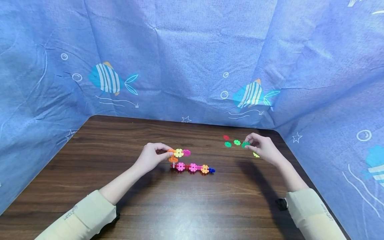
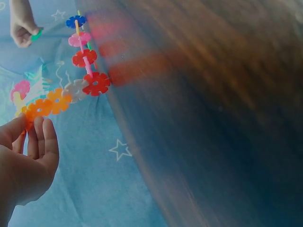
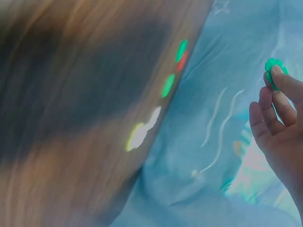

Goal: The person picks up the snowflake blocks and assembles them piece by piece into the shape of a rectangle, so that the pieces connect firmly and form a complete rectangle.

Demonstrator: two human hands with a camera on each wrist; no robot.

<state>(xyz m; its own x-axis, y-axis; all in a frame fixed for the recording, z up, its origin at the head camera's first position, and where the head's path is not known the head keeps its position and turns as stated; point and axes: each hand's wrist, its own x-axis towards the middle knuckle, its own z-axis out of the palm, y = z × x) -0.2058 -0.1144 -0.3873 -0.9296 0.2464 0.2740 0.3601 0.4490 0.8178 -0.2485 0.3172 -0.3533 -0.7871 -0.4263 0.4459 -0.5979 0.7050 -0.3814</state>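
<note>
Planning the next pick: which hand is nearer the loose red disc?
Right. The right hand is close by, right of the red disc; the left hand is farther off, left of it.

a dark, wood-grained worktop I watch from afar, a row of joined flower discs near its middle, toward the far right a red disc, a darker green disc, a bright green disc, a yellow disc

brown wood-grain table | blue cloth behind | 2 whole striped fish prints
</note>
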